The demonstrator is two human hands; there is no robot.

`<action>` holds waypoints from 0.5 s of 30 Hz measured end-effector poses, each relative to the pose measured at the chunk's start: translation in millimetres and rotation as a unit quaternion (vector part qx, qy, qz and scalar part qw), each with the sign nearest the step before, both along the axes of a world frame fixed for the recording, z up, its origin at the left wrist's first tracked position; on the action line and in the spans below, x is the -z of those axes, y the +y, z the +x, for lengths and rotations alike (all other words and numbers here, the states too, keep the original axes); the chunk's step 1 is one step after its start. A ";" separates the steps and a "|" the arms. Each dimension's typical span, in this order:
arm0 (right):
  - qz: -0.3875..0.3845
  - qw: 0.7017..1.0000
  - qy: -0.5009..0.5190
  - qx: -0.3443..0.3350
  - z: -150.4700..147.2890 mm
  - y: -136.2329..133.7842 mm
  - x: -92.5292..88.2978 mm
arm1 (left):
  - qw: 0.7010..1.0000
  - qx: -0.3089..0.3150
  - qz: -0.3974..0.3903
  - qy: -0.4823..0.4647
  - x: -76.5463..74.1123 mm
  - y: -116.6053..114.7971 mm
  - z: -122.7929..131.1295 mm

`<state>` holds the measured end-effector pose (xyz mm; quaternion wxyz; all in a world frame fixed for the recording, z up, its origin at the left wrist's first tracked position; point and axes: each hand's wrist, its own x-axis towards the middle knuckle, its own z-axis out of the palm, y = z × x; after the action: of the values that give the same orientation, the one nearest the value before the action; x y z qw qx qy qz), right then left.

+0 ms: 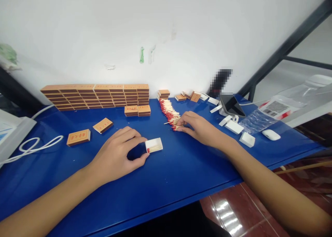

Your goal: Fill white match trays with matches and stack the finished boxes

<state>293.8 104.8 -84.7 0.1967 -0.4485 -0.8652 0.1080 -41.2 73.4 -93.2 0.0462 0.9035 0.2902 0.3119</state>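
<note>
My left hand (121, 154) grips the left end of a small white matchbox tray (155, 142) between thumb and fingers. A few red-tipped matches (155, 148) lie along the tray's near side. Further right, my right hand (193, 124) has its thumb and fingers closed at the near end of a long pile of matches (168, 109), pinching some at their red heads. How many it holds is hidden by the fingers. Left of my left hand lie two orange matchbox sleeves, one nearer (78, 137) and one farther (103, 125).
Stacked matchboxes (98, 97) form a row along the wall, with two matchboxes (137, 110) in front. To the right are loose white trays (234, 127), a dark-screened device (231, 105), a white earphone case (271, 134) and plastic wrap (255, 121). A white cable (41, 148) curls at left.
</note>
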 end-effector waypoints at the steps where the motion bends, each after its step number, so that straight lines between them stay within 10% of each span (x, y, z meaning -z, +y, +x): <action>1: -0.001 1.000 -0.005 0.002 -1.4 -0.7 0.1 | 1.000 0.001 -0.001 -0.001 0.1 0.0 -0.2; 15: 0.034 0.994 -0.103 0.021 -9.2 -7.9 4.2 | 1.000 -0.001 0.003 0.004 -2.3 -0.4 -0.2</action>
<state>284.6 96.9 -88.9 0.1238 -0.4685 -0.8743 0.0279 -41.4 73.0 -90.9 0.0415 0.9046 0.2906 0.3090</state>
